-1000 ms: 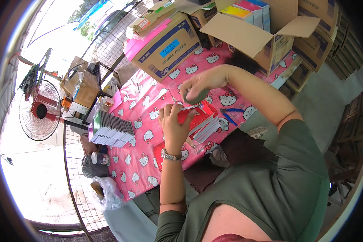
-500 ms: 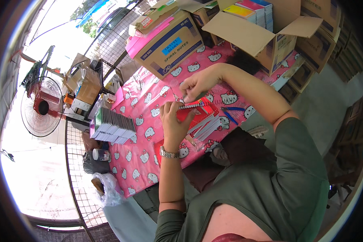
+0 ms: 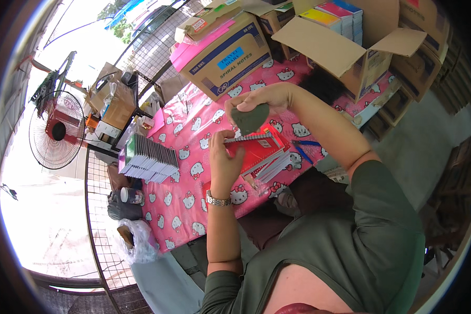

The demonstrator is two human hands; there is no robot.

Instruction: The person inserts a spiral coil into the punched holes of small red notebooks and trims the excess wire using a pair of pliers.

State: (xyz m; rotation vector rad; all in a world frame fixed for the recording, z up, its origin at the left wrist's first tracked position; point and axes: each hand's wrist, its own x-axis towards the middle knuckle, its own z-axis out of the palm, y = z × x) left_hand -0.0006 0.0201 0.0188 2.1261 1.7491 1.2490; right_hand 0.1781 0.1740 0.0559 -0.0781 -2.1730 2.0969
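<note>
A red spiral notebook (image 3: 254,150) lies on top of a small stack of notebooks, its coil edge toward the far side. My left hand (image 3: 226,159) is closed on its left end, fingers curled by the coil and thumb over the red cover. Just above the coil, my right hand (image 3: 267,99) grips a flat, dark green piece with a rounded outline (image 3: 251,119). I cannot make out what kind of thing it is. Its lower edge hangs close to the coil; whether they touch is unclear.
Blue-handled pliers (image 3: 303,149) lie right of the stack. A row of spiral notebooks (image 3: 149,163) stands at the table's left. Farther back are a closed carton (image 3: 225,57) and an open carton (image 3: 369,68) holding notebooks. A fan (image 3: 57,131) stands far left.
My right hand has risen slightly and turned, and the dark green piece now shows in it. My left hand stays at the notebook. The whole view has shifted a little.
</note>
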